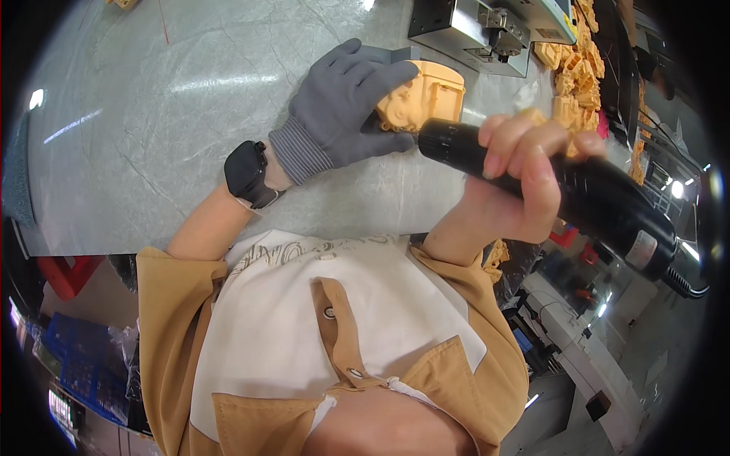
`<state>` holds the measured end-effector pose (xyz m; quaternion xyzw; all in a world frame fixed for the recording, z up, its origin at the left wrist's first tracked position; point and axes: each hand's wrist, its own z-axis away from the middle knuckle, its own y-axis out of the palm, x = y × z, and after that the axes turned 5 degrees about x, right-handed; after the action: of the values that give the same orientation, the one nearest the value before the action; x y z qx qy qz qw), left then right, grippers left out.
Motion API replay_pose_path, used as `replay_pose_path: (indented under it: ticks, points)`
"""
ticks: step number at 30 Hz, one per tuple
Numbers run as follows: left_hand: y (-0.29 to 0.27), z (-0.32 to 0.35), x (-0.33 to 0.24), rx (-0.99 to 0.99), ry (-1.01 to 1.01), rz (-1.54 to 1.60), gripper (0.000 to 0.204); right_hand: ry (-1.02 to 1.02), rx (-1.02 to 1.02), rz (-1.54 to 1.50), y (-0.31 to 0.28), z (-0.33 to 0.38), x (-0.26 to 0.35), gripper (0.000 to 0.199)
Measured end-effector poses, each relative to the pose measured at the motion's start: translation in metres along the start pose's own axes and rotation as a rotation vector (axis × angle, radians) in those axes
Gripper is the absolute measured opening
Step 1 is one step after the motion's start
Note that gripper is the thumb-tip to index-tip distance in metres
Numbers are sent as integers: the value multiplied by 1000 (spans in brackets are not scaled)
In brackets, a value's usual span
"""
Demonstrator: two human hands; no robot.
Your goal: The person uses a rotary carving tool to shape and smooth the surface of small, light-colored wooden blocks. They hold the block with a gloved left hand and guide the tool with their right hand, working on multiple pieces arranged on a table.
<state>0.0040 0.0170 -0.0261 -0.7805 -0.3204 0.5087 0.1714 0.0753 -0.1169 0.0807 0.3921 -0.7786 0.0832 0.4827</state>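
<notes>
**Gloved hand steadies a tan plastic part while a black power tool meets it**

A pale orange-tan moulded plastic housing point(424, 97) lies on the grey marbled worktop point(152, 114), up near its far edge. The left hand point(346, 106), in a grey knit glove with a ribbed cuff, lies over the housing's left side, its grip closed on the part with fingers spread across the top; a black smartwatch point(249, 175) sits on that wrist. The glove hides much of the housing, so its left face cannot be made out.

The bare right hand point(521, 178) has its grip wrapped tightly round a black cylindrical electric screwdriver point(578, 197), whose nose point(433, 140) points left and reaches the housing's lower right corner. The bit itself is too small to see. A pale label with a red band point(642, 249) wraps the tool's rear end, near where a black cable point(684, 287) leaves it; any print on it is illegible.

Beyond the housing stands a grey metal fixture with a black block point(479, 30), cut off by the upper edge. To its right lies a heap of similar tan plastic parts point(574, 76), partly hidden behind the right hand. A red crate point(65, 273) shows below the worktop's near edge on the left, with blue crates point(84, 357) lower down, blurred by the lens rim.
</notes>
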Motion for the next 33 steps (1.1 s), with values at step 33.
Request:
replay_pose_path:
  ticks: [33]
  points:
    - [-1, 0, -1, -5, 1, 17, 69, -11, 15, 20, -4, 0, -3, 46]
